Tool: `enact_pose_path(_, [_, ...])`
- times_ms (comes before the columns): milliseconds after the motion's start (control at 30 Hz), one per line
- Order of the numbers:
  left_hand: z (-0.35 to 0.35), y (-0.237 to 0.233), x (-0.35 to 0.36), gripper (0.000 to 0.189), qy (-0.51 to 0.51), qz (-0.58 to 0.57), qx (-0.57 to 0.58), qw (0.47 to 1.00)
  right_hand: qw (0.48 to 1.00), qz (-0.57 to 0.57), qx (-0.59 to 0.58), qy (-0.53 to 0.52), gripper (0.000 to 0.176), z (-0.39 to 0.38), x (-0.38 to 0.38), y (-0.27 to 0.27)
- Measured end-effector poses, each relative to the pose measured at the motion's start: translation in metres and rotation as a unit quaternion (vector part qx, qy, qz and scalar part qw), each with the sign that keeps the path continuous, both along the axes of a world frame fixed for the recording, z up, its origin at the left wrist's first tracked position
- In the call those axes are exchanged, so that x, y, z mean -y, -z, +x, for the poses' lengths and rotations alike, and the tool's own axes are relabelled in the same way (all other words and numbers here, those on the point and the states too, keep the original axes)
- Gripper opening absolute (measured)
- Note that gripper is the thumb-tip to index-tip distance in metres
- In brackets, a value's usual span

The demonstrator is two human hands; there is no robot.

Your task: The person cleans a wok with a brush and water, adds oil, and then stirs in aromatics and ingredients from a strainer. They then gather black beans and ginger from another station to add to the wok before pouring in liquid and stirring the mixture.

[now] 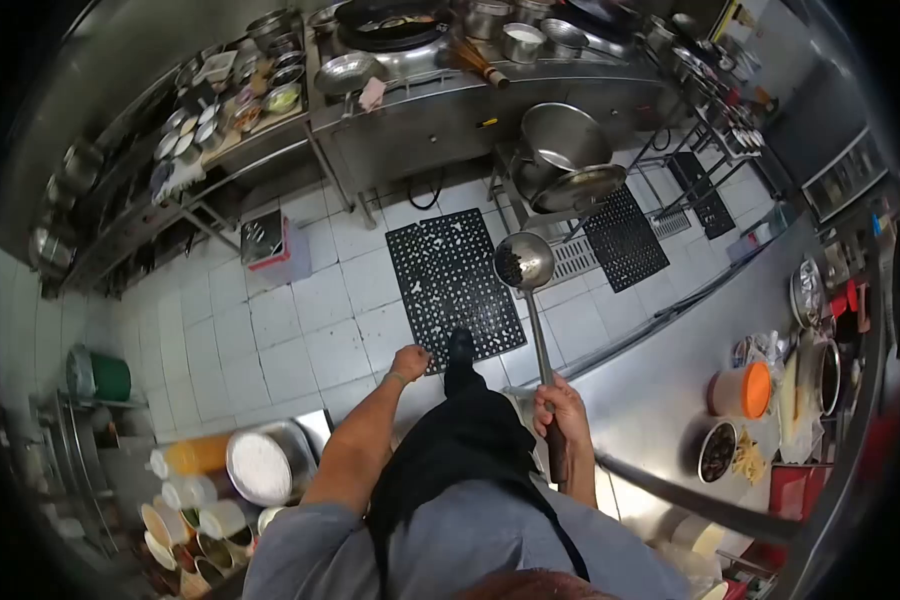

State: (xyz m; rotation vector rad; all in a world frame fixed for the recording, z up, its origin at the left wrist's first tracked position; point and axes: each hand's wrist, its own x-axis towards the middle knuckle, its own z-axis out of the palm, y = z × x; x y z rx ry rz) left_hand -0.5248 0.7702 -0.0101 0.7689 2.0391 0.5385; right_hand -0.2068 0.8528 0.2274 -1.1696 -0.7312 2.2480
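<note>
1. Right hand grasps the handle of the ladle, whose bowl holds dark pieces over the floor mat.
2. Left hand is clenched and empty.
3. The counter bowl holds dark contents, near the orange-lidded tub.
4. A wok sits on the far stove.

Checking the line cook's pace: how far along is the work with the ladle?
Done: the ladle already carries something dark in its bowl. In hand: the right hand grips its handle above the floor mat; the left hand is closed and looks empty. Left: the load is not yet emptied; the wok stands across the floor.
</note>
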Motion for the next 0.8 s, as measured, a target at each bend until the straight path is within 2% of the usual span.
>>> enact_pose_path(67, [-0.041,0.029,-0.013,0.033,0.068,-0.019,-0.021,0.997,1.000,0.003,0.002,0.022,0.018,-0.024,-0.042,0.006])
enact_pose_path(133, [-0.080,0.040,-0.015,0.039,0.078,-0.020,-0.030,0.996,0.999,0.011,0.011,0.036,0.015,-0.057,-0.088,-0.006])
enact_pose_path(200, [-0.104,0.031,-0.006,0.042,-0.119,-0.019,0.050,0.991,0.998,0.018,-0.009,0.054,0.018,-0.082,-0.138,0.001])
enact_pose_path(267, [-0.154,0.067,0.024,0.031,-0.017,-0.064,-0.023,0.998,0.997,0.019,-0.002,0.073,0.019,-0.109,-0.187,0.000])
enact_pose_path(333, [-0.172,0.057,0.044,0.027,-0.062,-0.115,0.023,0.991,0.996,0.051,-0.002,0.068,0.018,-0.139,-0.237,-0.011])
enact_pose_path(400, [-0.172,0.055,0.060,0.025,-0.190,-0.119,0.029,0.974,0.994,0.090,0.000,0.060,0.014,-0.166,-0.288,-0.014])
enact_pose_path(433, [-0.173,0.059,0.065,0.023,-0.256,-0.095,0.114,0.955,0.992,0.116,-0.003,0.052,0.012,-0.184,-0.314,-0.025])
enact_pose_path(500, [-0.186,0.071,0.060,0.023,-0.374,-0.039,0.275,0.885,0.986,0.161,-0.020,0.026,0.014,-0.220,-0.371,-0.038])
enact_pose_path(533, [-0.181,0.057,0.043,0.022,-0.412,-0.036,0.226,0.882,0.980,0.198,-0.004,0.026,0.016,-0.248,-0.394,-0.053])
enact_pose_path(633, [-0.189,0.035,-0.001,0.024,-0.423,0.009,0.143,0.895,0.959,0.282,0.015,0.018,0.030,-0.340,-0.458,-0.078])
enact_pose_path(667, [-0.201,0.044,-0.012,0.028,-0.438,0.032,0.167,0.882,0.953,0.301,0.015,0.028,0.037,-0.374,-0.476,-0.080])
enact_pose_path(767, [-0.259,0.031,-0.068,0.025,-0.478,0.026,0.139,0.867,0.931,0.362,0.030,0.041,0.053,-0.474,-0.524,-0.067])
enact_pose_path(800, [-0.287,0.044,-0.074,0.027,-0.478,0.058,0.099,0.871,0.922,0.384,0.037,0.031,0.054,-0.503,-0.539,-0.059])
